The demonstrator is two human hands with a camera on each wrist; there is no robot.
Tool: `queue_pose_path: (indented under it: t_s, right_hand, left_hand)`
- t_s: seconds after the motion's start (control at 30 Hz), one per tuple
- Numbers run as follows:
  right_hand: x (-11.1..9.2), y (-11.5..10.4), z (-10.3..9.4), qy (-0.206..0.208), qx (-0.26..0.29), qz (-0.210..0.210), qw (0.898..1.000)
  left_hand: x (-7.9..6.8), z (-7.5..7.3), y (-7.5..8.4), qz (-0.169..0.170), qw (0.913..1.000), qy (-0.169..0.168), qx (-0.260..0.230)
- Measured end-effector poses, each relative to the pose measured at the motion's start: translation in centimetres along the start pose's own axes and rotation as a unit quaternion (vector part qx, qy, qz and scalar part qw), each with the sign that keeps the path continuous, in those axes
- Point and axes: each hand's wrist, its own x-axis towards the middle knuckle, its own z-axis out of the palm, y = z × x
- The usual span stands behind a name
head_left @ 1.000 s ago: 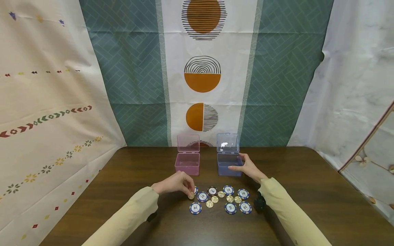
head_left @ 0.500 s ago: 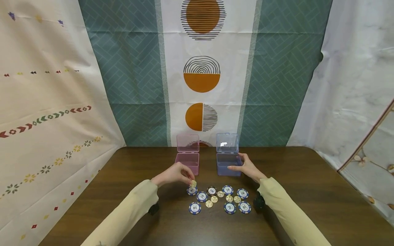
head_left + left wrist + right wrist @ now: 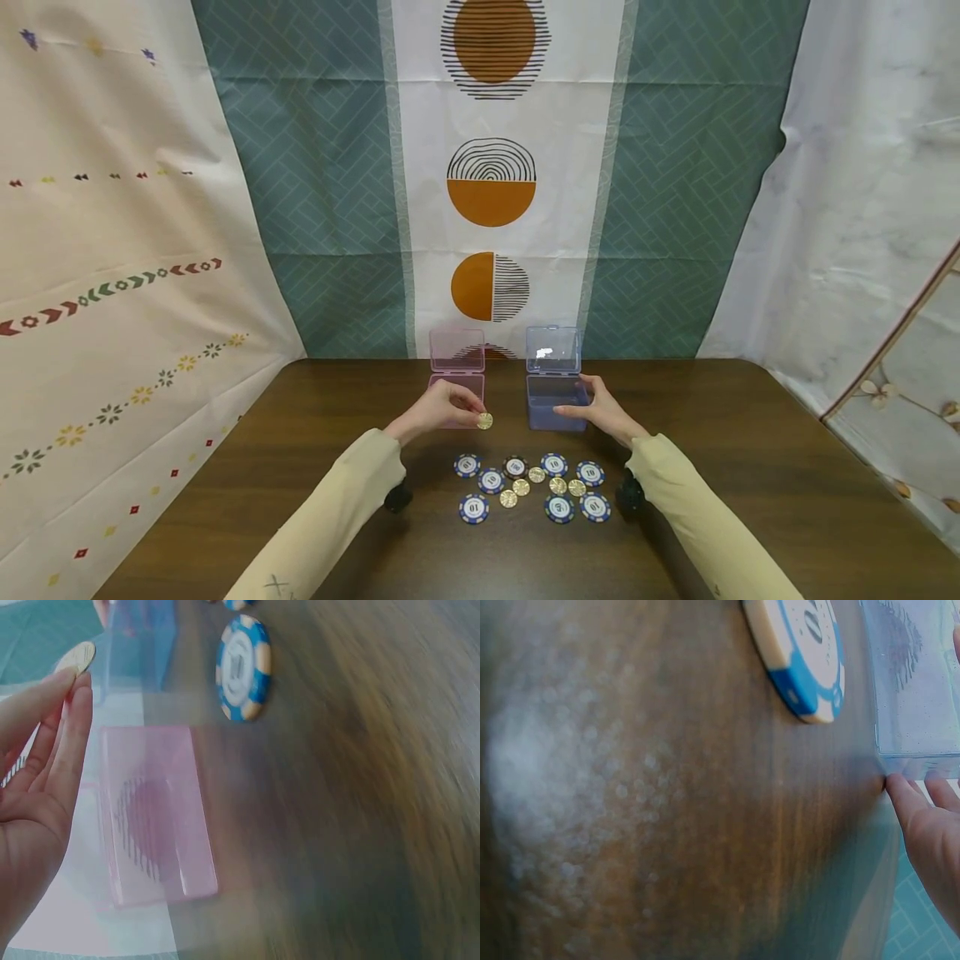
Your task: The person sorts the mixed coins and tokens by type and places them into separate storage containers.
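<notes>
- Head view: the left hand (image 3: 442,407) pinches a round gold metallic coin (image 3: 485,421) at its fingertips. Coin and hand have risen from the poker chips to the front of the translucent pink plastic box (image 3: 457,360), whose lid stands open. The lift therefore seems done, though the coin is in neither box. The right hand (image 3: 606,414) grips the right side of the translucent blue plastic box (image 3: 555,417), also open. Blue-and-white round chips (image 3: 474,508) and other gold coins (image 3: 508,498) lie on the brown wooden table (image 3: 675,396).
- Left wrist view: thumb and fingers hold the coin by its edge, apart from the pink box.
- Right wrist view: fingertips touch the blue box's side; the thumb is mostly out of frame. One chip lies near.
</notes>
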Motion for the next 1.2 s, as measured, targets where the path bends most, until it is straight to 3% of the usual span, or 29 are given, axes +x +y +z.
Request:
queue_pose_path:
  t_s: [0.07, 0.27, 0.6, 0.87, 1.2]
  right_hand:
    - [0.0, 0.0, 0.1, 0.001, 0.0, 0.001, 1.0]
    - [0.0, 0.0, 0.3, 0.0, 0.002, 0.001, 1.0]
    - [-0.2, 0.0, 0.0, -0.003, -0.001, -0.004, 1.0]
    - [-0.4, -0.4, -0.2, -0.004, -0.007, 0.001, 1.0]
    - [-0.2, -0.4, -0.1, 0.003, -0.007, 0.0, 1.0]
  left_hand:
    - [0.4, 0.3, 0.0, 0.004, 0.9998, 0.012, -0.014]
    - [1.3, 1.3, 0.7, 0.01, 0.9972, 0.074, 0.005]
    - [2.9, 3.3, 1.7, -0.032, 0.989, 0.141, -0.032]
    - [4.7, 4.1, 2.4, -0.086, 0.9763, 0.184, -0.075]
    - [5.7, 5.1, 2.2, -0.124, 0.9519, 0.212, -0.184]
